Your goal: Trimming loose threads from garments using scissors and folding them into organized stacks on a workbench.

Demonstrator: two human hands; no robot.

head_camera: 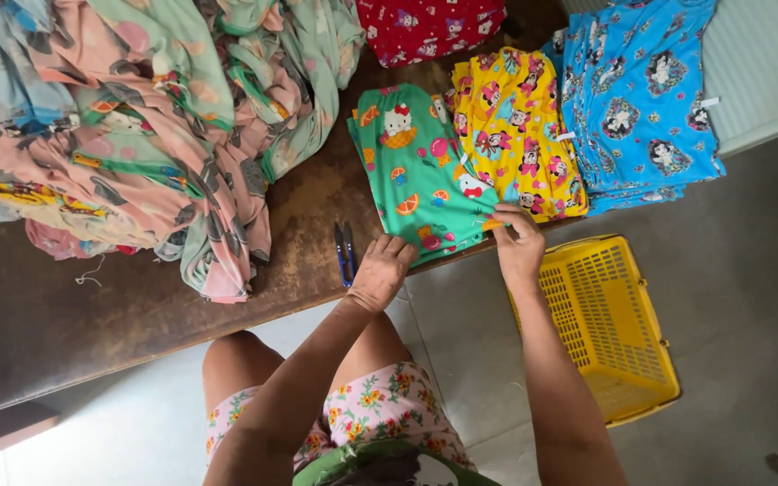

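Observation:
A green printed garment [418, 171] lies folded flat near the front edge of a dark wooden table [92, 315]. My left hand [380, 270] rests palm down on its near left corner, fingers bent. My right hand [519, 241] pinches the garment's near right edge at the table's rim. A yellow printed garment stack [515, 126] lies just right of the green one, and a blue printed stack [637, 99] lies beyond that.
Small dark snips [345, 254] lie on the table left of my left hand. A big heap of pink and green fabric [137, 117] covers the table's left. A red garment [429, 25] lies at the back. A yellow plastic basket [614, 324] stands on the floor at right.

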